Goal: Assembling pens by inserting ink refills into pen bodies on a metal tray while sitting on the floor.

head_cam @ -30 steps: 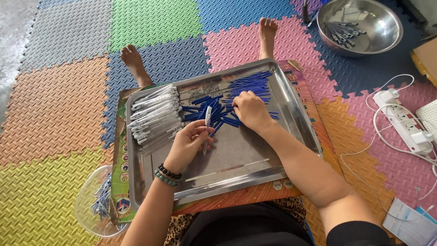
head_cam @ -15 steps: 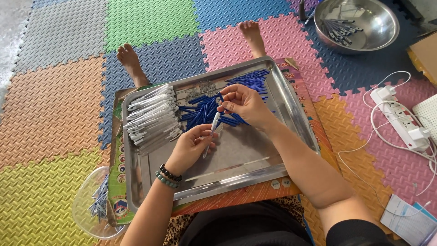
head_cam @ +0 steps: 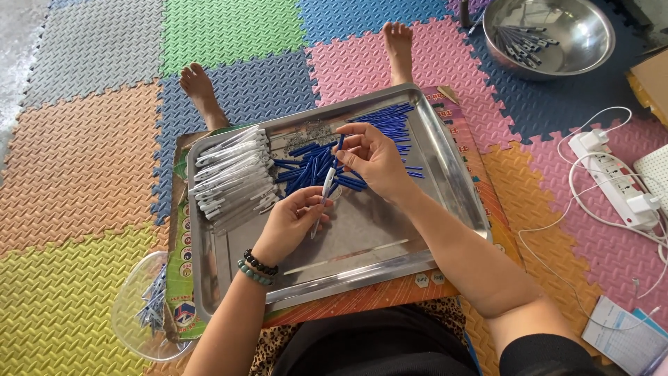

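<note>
A steel tray rests on my lap over a cardboard sheet. My left hand, with bead bracelets at the wrist, holds a white pen barrel upright over the tray's middle. My right hand pinches a thin blue refill at the barrel's top end. A heap of blue pen parts lies just behind my hands, and more blue refills lie toward the far right corner. A stack of white pen barrels fills the tray's left side.
A steel bowl with dark pens sits far right on the foam mats. A clear plastic bowl with small parts lies at the near left. A white power strip with cables lies right. Papers sit at the near right.
My right hand has lifted off the blue heap with a refill and come to the top of the barrel that my left hand holds.
</note>
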